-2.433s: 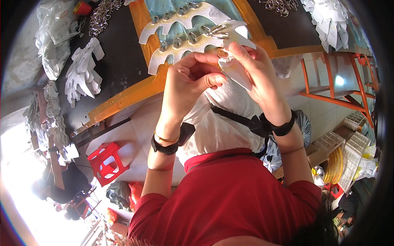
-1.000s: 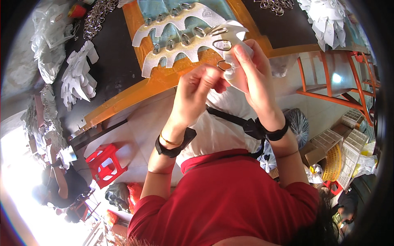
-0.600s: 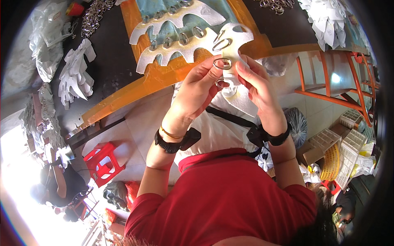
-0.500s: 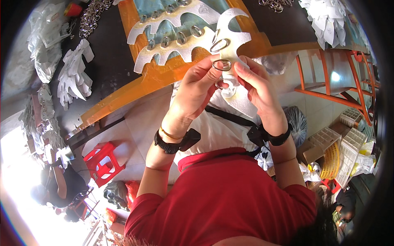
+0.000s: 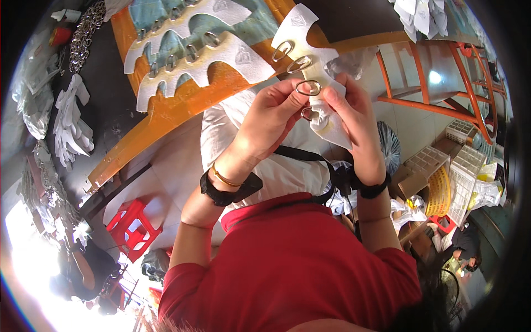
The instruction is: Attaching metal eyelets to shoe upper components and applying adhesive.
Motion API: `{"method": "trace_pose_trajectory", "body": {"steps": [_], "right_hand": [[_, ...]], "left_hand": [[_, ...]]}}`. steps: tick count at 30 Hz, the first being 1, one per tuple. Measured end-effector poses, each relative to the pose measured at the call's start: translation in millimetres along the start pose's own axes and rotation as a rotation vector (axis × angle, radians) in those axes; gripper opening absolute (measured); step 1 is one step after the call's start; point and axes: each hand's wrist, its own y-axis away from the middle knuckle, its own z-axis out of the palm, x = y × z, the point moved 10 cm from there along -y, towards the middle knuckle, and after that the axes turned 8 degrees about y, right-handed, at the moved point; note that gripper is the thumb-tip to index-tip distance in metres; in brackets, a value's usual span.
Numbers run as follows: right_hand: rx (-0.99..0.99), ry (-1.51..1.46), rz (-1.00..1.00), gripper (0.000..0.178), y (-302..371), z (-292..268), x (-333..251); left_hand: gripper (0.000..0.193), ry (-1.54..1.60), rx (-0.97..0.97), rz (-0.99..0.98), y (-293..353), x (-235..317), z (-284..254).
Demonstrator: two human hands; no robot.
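In front of me, off the table's near edge, I hold a white felt-like strip [image 5: 301,34] with curved cut-outs and several oval metal rings threaded on it. My left hand [image 5: 260,119] pinches one oval ring [image 5: 308,87] near the strip's middle, thumb against fingers. Gripping the strip's right edge beside that ring is my right hand [image 5: 357,113]. Below, the strip looks creased around another ring, partly hidden by my fingers. Two similar scalloped strips with rings, a nearer one [image 5: 235,58] and a farther one [image 5: 229,12], lie on the table to the left.
The dark table [image 5: 119,108] has an orange-brown border [image 5: 133,141]. On it are a heap of metal rings [image 5: 87,33] and white cut pieces [image 5: 72,124], with more pieces [image 5: 420,16] at far right. A red stool [image 5: 133,227], an orange metal frame [image 5: 426,99] and crates [image 5: 464,177] stand around.
The table and its strips have shifted left in the picture. The held strip has turned, so its upper end now shows broad and flat. Both hands keep their grip.
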Motion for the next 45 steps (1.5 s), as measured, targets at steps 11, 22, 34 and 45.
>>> {"method": "trace_pose_trajectory", "body": {"steps": [11, 22, 34, 45], "right_hand": [[0.027, -0.161, 0.011, 0.019, -6.8, -6.9, 8.3], [0.037, 0.071, 0.017, 0.025, -9.4, -13.0, 6.0], [0.285, 0.739, -0.627, 0.011, 11.6, 14.4, -72.8], [0.28, 0.723, -0.523, 0.01, 1.8, 15.0, -58.5]], "left_hand": [[0.022, -0.178, 0.027, 0.074, -0.9, 6.1, -1.7], [0.018, -0.384, 0.17, 0.162, 3.1, 21.8, -5.5], [0.012, -0.792, 0.26, 0.472, 8.0, 41.8, -1.0], [0.008, -1.413, 0.17, 0.788, 23.3, 59.4, 47.3]]}}
